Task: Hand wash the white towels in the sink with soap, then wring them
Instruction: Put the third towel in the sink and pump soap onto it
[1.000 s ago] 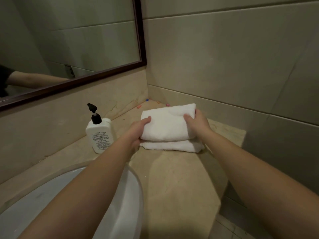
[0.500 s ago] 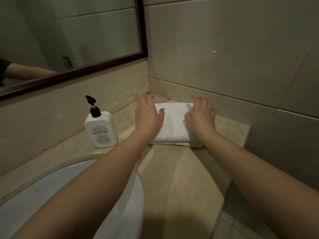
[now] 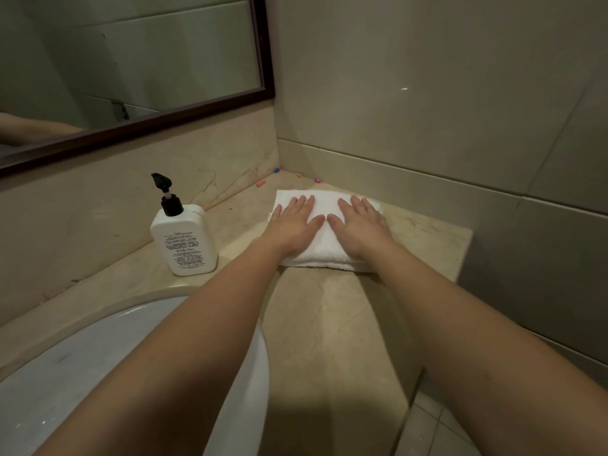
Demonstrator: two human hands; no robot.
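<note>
Left hand [image 3: 293, 222] and right hand [image 3: 359, 223] spread flat on folded white towels [image 3: 324, 250], desk [image 3: 329, 324], soap pump bottle [image 3: 183, 238] beside sink [image 3: 131, 324]

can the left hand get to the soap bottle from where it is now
Probably yes. The left hand lies flat on the towels, and the soap bottle stands upright just to its left on the counter, with only bare counter between them.

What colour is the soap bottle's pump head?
Black, on the white soap bottle; head view.
</note>
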